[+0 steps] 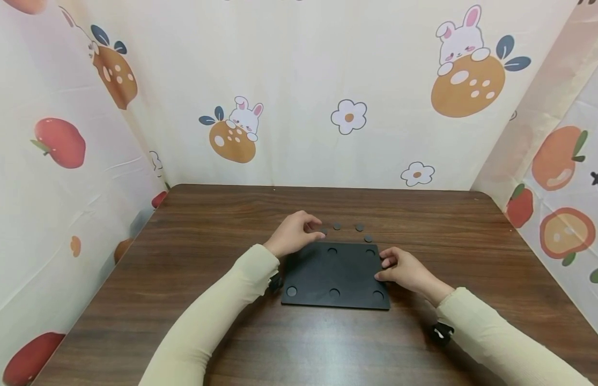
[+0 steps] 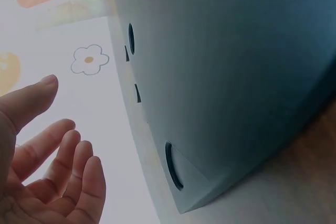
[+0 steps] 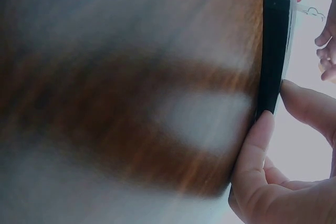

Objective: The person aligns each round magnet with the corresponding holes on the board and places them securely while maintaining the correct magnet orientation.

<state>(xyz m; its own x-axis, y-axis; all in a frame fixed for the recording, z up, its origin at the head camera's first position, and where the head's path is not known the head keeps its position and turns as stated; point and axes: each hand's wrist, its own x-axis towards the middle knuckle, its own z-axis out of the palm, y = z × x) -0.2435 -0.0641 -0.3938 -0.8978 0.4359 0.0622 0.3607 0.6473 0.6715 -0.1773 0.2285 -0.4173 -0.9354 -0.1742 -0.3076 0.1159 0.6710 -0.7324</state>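
Observation:
A flat black board (image 1: 334, 276) with several shallow round recesses lies on the table. My right hand (image 1: 407, 272) holds its right edge; in the right wrist view the thumb (image 3: 307, 108) lies on the top face and a finger (image 3: 260, 140) against the edge. Beyond the board's far edge, my left hand (image 1: 295, 234) hovers with thumb and fingers apart and nothing between them in the left wrist view. A small dark disc (image 1: 324, 232) lies by its fingertips, partly hidden. Farther right lie more discs, among them one disc (image 1: 337, 227) and another disc (image 1: 368, 238).
The brown wood-grain table (image 1: 221, 225) extends around the board on all sides. A patterned curtain (image 1: 299, 107) hangs behind the table and along both sides. A dark wrist device (image 1: 442, 333) sits under the right sleeve.

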